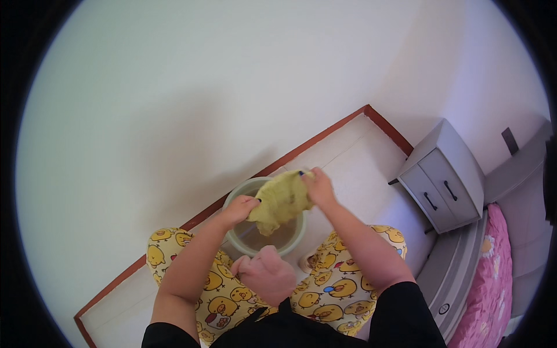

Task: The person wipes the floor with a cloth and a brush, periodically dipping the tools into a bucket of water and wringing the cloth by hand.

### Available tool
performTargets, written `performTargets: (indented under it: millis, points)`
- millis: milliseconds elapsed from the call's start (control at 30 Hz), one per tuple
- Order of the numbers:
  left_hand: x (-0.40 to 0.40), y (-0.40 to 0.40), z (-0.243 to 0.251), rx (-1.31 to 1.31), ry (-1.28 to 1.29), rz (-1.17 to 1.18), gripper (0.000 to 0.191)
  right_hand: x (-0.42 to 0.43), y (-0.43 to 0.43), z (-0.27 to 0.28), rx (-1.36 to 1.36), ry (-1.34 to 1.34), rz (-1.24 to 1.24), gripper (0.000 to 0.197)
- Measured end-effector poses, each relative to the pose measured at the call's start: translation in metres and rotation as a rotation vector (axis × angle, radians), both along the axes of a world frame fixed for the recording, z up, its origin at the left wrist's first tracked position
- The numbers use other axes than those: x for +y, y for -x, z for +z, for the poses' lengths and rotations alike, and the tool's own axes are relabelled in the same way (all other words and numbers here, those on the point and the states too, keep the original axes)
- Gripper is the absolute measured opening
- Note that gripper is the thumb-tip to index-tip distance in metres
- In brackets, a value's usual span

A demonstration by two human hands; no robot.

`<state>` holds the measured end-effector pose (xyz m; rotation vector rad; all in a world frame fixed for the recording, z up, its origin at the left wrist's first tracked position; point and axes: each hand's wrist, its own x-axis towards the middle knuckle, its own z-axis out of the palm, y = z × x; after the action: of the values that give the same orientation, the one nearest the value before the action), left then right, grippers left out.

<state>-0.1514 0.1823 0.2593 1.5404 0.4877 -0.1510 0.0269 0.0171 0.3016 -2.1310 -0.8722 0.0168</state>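
A wet-looking yellow-green cloth (283, 200) is stretched between my two hands above a pale green plastic bucket (233, 237). My left hand (238, 209) pinches its left end. At the upper right end, my right hand (321, 186) grips the other edge. Murky water (261, 239) shows in the bucket under the cloth, which hides part of the bucket's rim and inside. Between my knees, on the near side of the bucket, lies a crumpled pink cloth (270, 274); what it rests on cannot be made out.
The bucket stands on a light tiled floor (352, 161), close to a white wall (130, 108) with a red-brown skirting (322, 135). To the right are a grey two-drawer bedside cabinet (444, 182) and a bed with a pink flowered cover (487, 269).
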Motion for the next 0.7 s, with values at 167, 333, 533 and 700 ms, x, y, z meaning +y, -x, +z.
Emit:
performTargets:
  millis: [167,333,533,700]
  points:
    - [-0.023,-0.008,0.015,-0.038,0.522,0.276,0.024,0.009,0.085,0.004,0.147,0.133,0.308,0.038]
    - [-0.032,-0.012,0.035,-0.042,0.486,0.117,0.037,-0.008,0.084,0.014,0.062,0.041,0.332,0.053]
    - [-0.051,-0.017,0.037,0.012,0.384,-0.125,0.053,-0.06,0.055,-0.026,0.362,0.023,0.327,0.043]
    - [-0.028,-0.026,-0.007,-0.04,0.156,0.035,0.047,-0.114,0.057,-0.047,0.98,-0.27,-0.398,0.021]
